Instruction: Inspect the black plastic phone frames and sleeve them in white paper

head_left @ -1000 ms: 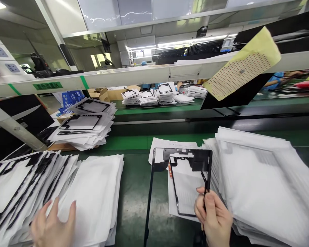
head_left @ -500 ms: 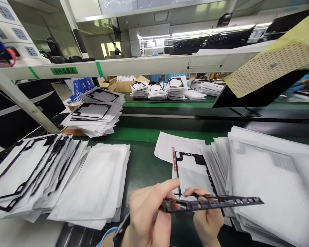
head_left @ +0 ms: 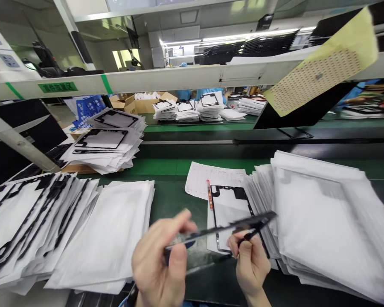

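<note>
1. The black frame, held above the worktop, now slants more steeply.
2. Left hand and right hand each pinch its edge.
3. Blur and fingers obscure its details.

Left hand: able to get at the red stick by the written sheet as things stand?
Probably not without letting go: the left hand is holding one end of the raised black frame. The red stick itself looks uncovered.

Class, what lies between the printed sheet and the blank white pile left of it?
Bare green tabletop between printed sheet and pile, in the head view.
</note>
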Demonstrator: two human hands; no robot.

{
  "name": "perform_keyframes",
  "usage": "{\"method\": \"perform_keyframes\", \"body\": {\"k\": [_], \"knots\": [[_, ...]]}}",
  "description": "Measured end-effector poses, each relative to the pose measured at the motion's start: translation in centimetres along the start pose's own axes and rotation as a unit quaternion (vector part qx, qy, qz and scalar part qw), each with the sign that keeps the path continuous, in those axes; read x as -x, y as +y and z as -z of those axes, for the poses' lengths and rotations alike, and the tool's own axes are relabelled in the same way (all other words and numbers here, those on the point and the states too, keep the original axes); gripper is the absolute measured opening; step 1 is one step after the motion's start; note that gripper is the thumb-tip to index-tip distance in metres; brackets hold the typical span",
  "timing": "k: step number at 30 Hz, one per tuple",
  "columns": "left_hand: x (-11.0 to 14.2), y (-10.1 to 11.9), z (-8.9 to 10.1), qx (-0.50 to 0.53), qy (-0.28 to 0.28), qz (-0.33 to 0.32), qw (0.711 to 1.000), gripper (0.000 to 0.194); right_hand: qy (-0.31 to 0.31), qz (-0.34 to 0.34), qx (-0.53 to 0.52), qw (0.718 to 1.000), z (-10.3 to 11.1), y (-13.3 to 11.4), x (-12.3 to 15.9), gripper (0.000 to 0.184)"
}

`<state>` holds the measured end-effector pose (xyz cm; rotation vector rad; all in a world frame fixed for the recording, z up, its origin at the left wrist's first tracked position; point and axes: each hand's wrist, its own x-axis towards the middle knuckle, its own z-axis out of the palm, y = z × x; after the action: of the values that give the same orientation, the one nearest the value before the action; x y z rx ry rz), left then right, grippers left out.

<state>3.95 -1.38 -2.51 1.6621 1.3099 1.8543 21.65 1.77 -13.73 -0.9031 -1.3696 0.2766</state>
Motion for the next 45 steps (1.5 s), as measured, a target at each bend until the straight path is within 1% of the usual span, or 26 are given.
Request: {"method": "perform_keyframes", "body": {"k": [1,2,3,4,5,6,7,9,11,13,16,20,23,25,27,29,31,32,33,34,36,38,39,41,43,45], "knots": [[-0.4,-0.7,-0.2,-0.069,0.038,-0.061,0.995,0.043,-0.002,0.021,0.016,1.0,0.3,-0.2,-0.3,0.024],[-0.8,-1.3,-0.4,-0.147,0.074,-0.132,0.977,0.057,-0.009,0.048,0.031,0.998,0.7,-0.5,-0.8,0.023],[-1.2,-1.8,-0.5,-0.215,0.093,-0.194,0.953,0.066,-0.022,0.081,0.044,0.996,1.0,-0.9,-1.3,0.021],[-1.5,-2.0,-0.7,-0.257,0.08,-0.226,0.936,0.068,-0.038,0.114,0.056,0.991,1.4,-1.4,-1.9,0.02],[-1.7,-2.1,-0.7,-0.272,0.05,-0.243,0.93,0.063,-0.055,0.144,0.064,0.986,1.6,-2.0,-2.5,0.02],[-1.9,-2.0,-0.6,-0.264,0.018,-0.252,0.931,0.056,-0.071,0.169,0.068,0.981,1.9,-2.6,-3.1,0.02],[-1.9,-1.7,-0.5,-0.238,-0.009,-0.253,0.938,0.051,-0.086,0.191,0.074,0.975,2.1,-3.3,-3.6,0.02],[-1.7,-0.9,-0.1,-0.17,-0.033,-0.232,0.957,0.047,-0.117,0.231,0.098,0.961,2.3,-4.5,-4.4,0.021],[-1.2,-0.1,0.2,-0.123,-0.023,-0.199,0.972,0.042,-0.148,0.268,0.133,0.943,2.4,-5.4,-4.9,0.022],[-0.7,0.7,0.2,-0.103,0.0,-0.176,0.979,0.037,-0.165,0.293,0.155,0.929,2.4,-5.8,-5.0,0.023],[-0.2,1.2,-0.1,-0.112,0.044,-0.181,0.976,0.028,-0.156,0.298,0.146,0.93,2.3,-5.7,-4.8,0.023],[-0.2,1.2,-0.2,-0.131,0.053,-0.185,0.972,0.021,-0.143,0.281,0.126,0.941,2.2,-5.3,-4.3,0.023],[-0.1,1.3,-0.3,-0.138,0.065,-0.188,0.97,0.022,-0.14,0.268,0.115,0.946,2.2,-5.3,-4.1,0.023],[-0.1,1.5,-0.3,-0.141,0.073,-0.187,0.969,0.026,-0.138,0.266,0.111,0.947,2.2,-5.4,-4.2,0.023],[-0.1,1.6,-0.3,-0.149,0.069,-0.185,0.969,0.028,-0.135,0.273,0.114,0.946,2.1,-5.7,-4.3,0.023],[-0.3,1.4,-0.2,-0.15,0.053,-0.202,0.966,0.026,-0.139,0.282,0.126,0.941,2.0,-6.0,-4.7,0.023],[-0.7,0.8,0.2,-0.13,0.046,-0.219,0.966,0.022,-0.162,0.284,0.132,0.936,2.3,-6.1,-5.2,0.024],[-1.1,0.2,0.5,-0.112,0.053,-0.219,0.968,0.022,-0.171,0.274,0.132,0.937,2.6,-6.0,-5.5,0.023],[-1.4,-0.4,0.8,-0.09,0.077,-0.212,0.97,0.022,-0.171,0.254,0.131,0.943,2.9,-5.8,-5.7,0.022],[-1.9,-1.2,1.1,-0.064,0.112,-0.196,0.972,0.021,-0.162,0.226,0.124,0.953,3.4,-5.5,-6.0,0.018],[-2.8,-2.7,1.7,-0.005,0.195,-0.156,0.968,0.03,-0.123,0.162,0.083,0.976,4.3,-4.9,-6.3,0.011],[-3.6,-4.0,2.1,0.057,0.274,-0.098,0.955,0.041,-0.102,0.116,0.008,0.988,5.0,-4.5,-6.4,0.018],[-4.0,-4.5,2.2,0.082,0.291,-0.062,0.951,0.045,-0.105,0.107,-0.034,0.988,5.1,-4.6,-6.5,0.019],[-4.4,-5.4,2.4,0.115,0.301,-0.003,0.947,0.049,-0.121,0.107,-0.101,0.982,5.1,-5.1,-6.5,0.019],[-4.5,-5.9,2.6,0.13,0.29,0.035,0.947,0.052,-0.133,0.119,-0.136,0.975,4.7,-6.0,-6.6,0.024],[-4.6,-6.2,2.9,0.134,0.275,0.064,0.95,0.056,-0.132,0.13,-0.143,0.972,4.2,-6.9,-6.5,0.03]]}}
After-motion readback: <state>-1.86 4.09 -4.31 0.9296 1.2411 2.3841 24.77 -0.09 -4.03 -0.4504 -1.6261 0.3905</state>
